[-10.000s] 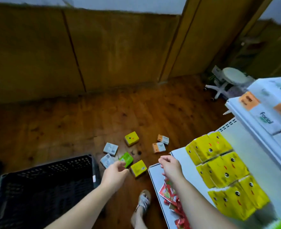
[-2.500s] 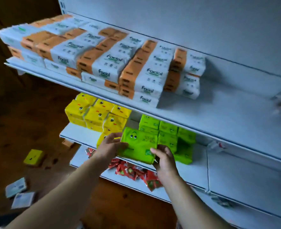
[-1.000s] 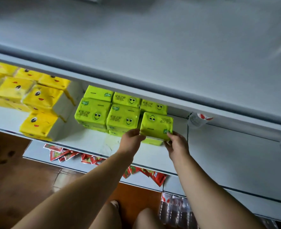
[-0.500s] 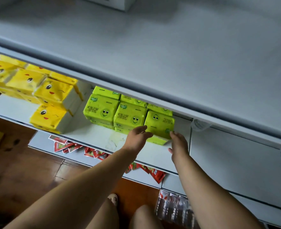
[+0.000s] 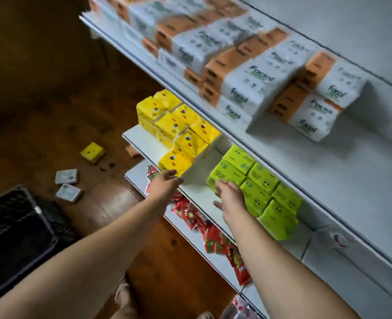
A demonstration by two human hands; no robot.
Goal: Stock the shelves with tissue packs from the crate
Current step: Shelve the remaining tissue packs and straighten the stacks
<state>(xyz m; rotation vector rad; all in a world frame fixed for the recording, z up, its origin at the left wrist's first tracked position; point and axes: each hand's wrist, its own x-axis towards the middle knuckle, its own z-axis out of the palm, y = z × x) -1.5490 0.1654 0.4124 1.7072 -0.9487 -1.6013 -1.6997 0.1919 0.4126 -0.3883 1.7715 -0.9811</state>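
Several green tissue packs (image 5: 257, 185) with smiley faces stand in rows on the white middle shelf (image 5: 199, 196). Yellow tissue packs (image 5: 179, 134) are stacked to their left on the same shelf. My left hand (image 5: 165, 185) hovers open in front of the shelf edge, holding nothing. My right hand (image 5: 228, 194) is open too, with relaxed fingers just in front of the nearest green packs. Whether it touches them I cannot tell. The black crate (image 5: 13, 233) sits on the floor at the lower left.
White-and-orange facial tissue packs (image 5: 248, 72) fill the top shelf. Red sachets (image 5: 204, 229) lie on the lowest shelf. On the wooden floor lie a yellow pack (image 5: 93, 152) and two white packs (image 5: 67, 184).
Both hands have let go of the green pack and drawn back from the shelf. The view has lifted and swung left, showing the top shelf, floor and crate.
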